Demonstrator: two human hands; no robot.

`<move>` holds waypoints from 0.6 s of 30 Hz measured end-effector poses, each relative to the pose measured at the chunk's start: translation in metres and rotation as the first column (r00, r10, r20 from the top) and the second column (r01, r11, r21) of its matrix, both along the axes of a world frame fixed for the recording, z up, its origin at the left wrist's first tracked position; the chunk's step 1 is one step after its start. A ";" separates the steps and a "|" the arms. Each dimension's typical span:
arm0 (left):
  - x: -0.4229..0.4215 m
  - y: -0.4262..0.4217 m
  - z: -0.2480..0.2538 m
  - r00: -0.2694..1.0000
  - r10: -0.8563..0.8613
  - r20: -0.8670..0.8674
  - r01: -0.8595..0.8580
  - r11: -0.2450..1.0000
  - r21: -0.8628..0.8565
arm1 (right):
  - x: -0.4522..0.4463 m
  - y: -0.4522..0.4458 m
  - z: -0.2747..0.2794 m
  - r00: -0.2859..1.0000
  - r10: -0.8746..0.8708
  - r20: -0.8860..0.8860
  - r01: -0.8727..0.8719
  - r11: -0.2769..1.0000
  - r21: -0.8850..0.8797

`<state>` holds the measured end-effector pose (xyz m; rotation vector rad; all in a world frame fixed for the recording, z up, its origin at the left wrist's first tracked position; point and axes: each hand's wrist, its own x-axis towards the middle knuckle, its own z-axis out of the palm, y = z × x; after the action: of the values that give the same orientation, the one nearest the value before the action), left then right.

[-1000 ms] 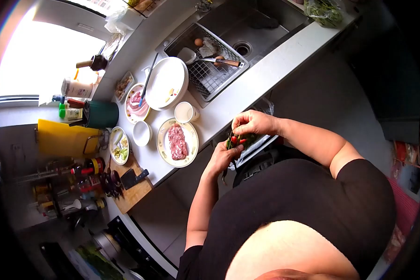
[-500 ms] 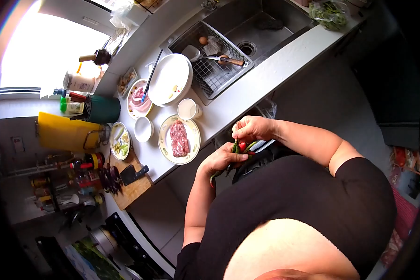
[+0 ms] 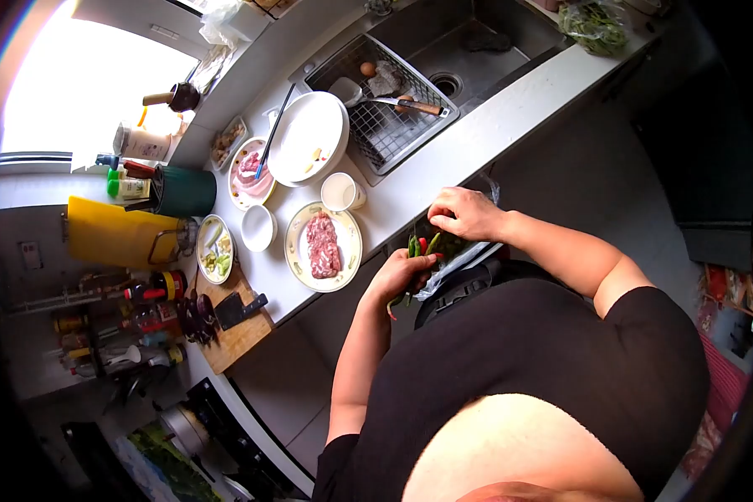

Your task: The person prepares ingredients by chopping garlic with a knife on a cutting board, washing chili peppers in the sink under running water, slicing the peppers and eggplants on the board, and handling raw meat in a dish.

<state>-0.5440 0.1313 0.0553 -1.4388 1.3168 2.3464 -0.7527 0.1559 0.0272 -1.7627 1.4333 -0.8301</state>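
My left hand [image 3: 400,274] is closed around a small bunch of green and red chili peppers [image 3: 416,246], whose ends stick out above and below the fingers. Just up and to the right, my right hand [image 3: 468,215] has its fingers curled and pressed together; what they hold, if anything, is hidden. Beneath both hands, in front of my body, a clear plastic bag [image 3: 453,269] shows with dark contents that I cannot make out.
On the counter [image 3: 431,171] stand a plate of minced meat [image 3: 323,245], a paper cup [image 3: 341,192], a small white bowl [image 3: 258,227] and a large white plate [image 3: 309,134]. A cleaver [image 3: 239,309] lies on the cutting board [image 3: 230,347]. The sink [image 3: 468,71] is farther back.
My right hand has moved away from the chili peppers, slightly to the right and up. My left hand keeps the peppers and has shifted a little left. More of the plastic bag shows.
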 end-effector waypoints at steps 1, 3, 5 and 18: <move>-0.002 0.000 -0.002 1.000 0.005 0.005 -0.005 1.000 -0.017 | 0.003 0.001 0.013 1.000 -0.001 0.001 0.001 1.000 0.001; -0.009 0.004 -0.004 1.000 0.024 0.016 -0.023 1.000 -0.019 | 0.008 0.005 0.028 0.982 0.043 0.186 -0.091 0.962 0.259; -0.015 0.007 -0.005 0.996 0.034 0.080 -0.030 0.998 -0.049 | 0.012 0.003 0.018 0.980 0.035 0.198 -0.097 0.944 0.316; -0.002 0.012 -0.031 0.953 0.265 0.144 -0.200 0.913 -0.357 | 0.000 0.007 0.025 0.742 -0.017 0.670 -0.297 0.887 0.352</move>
<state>-0.5459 0.1434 0.0246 -1.9670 1.6344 2.1120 -0.7528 0.1625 0.0524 -1.0465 0.8877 -0.8453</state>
